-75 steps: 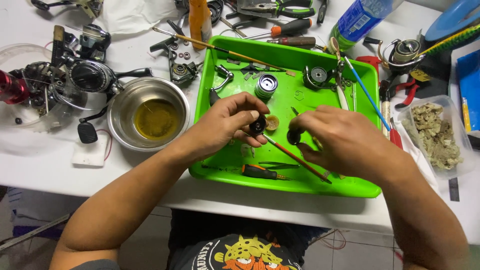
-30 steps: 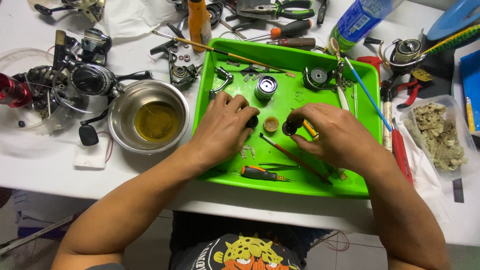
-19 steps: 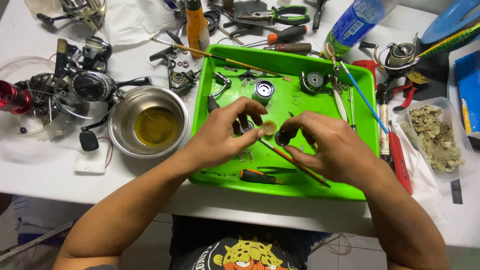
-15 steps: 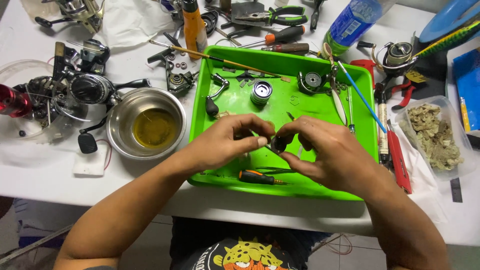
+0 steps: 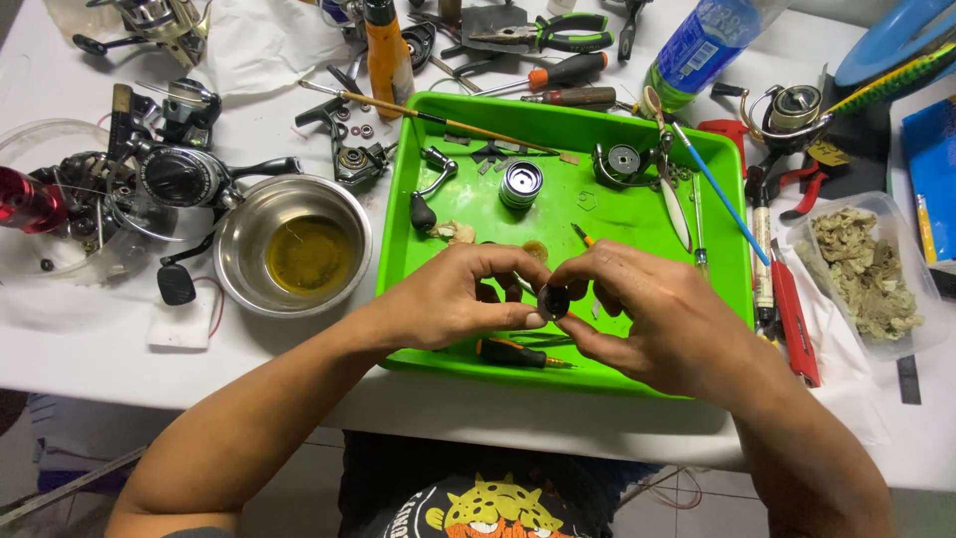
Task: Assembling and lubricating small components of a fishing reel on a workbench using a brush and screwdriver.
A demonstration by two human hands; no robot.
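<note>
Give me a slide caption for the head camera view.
Both hands, left hand and right hand, pinch a small dark round part above a green tray beside a steel bowl.

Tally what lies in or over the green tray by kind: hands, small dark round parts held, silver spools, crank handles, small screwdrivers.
Hands: 2, left hand, right hand
Small dark round part: 1
Silver spool: 1
Crank handle: 1
Small screwdriver: 1
Total: 6, over the green tray

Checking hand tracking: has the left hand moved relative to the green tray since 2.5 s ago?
Yes. The left hand has drawn back toward the near rim of the green tray, away from the silver spool, meeting the right hand on a small dark part.
</note>
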